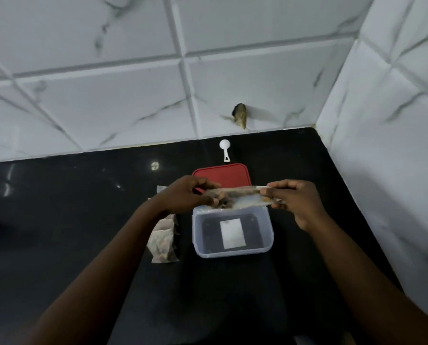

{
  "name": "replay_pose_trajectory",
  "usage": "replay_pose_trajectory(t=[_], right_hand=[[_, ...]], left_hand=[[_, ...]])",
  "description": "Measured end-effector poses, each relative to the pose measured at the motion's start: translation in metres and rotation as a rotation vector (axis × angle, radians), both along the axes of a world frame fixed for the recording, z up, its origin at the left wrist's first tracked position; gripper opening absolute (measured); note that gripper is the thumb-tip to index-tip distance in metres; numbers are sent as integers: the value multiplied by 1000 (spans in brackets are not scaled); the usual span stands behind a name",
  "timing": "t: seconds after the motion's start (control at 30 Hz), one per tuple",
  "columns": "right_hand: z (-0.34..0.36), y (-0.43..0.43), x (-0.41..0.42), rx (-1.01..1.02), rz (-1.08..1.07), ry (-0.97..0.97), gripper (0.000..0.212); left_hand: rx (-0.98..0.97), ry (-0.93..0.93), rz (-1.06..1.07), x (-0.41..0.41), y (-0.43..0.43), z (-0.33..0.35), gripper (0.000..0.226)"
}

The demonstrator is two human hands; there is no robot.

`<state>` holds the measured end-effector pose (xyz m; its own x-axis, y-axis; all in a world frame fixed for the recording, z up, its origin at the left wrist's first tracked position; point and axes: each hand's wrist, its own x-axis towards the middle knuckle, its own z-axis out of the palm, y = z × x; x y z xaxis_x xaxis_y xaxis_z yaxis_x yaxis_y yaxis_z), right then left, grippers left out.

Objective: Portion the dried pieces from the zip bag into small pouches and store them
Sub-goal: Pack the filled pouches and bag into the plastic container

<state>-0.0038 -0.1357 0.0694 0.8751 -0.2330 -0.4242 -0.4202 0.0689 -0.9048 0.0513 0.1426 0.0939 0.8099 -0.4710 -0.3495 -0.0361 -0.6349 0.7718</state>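
A clear zip bag (240, 196) with brown dried pieces inside is stretched flat between both hands, above the far rim of an open clear plastic box (270, 235). My left hand (188, 195) pinches the bag's left end and my right hand (297, 200) pinches its right end. A white label or pouch (232, 234) lies flat in the box. Several small filled pouches (163, 241) lie in a row on the black counter, left of the box, partly hidden by my left forearm.
The box's red lid (223, 176) lies just behind the box. A small white scoop (225, 149) rests by the tiled back wall. A tiled side wall (382, 170) closes the right. A dark hole (240, 118) marks the back tiles.
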Motion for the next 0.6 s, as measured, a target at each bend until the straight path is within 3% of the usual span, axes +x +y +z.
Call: replay_pose_trajectory(t=[0.13, 0.33, 0.5, 0.6], right_hand=[[-7, 25, -4, -171, 32, -6, 14], [-8, 39, -11, -580, 145, -134, 7], [-6, 44, -18, -858, 379, -208, 25], [-5, 48, -21, -1046, 517, -197, 31]], left_hand=[[-34, 15, 174, -19, 18, -20, 27], [82, -109, 271, -32, 5, -26, 28], [175, -240, 295, -40, -13, -30, 23], [245, -215, 239, -41, -20, -32, 20]])
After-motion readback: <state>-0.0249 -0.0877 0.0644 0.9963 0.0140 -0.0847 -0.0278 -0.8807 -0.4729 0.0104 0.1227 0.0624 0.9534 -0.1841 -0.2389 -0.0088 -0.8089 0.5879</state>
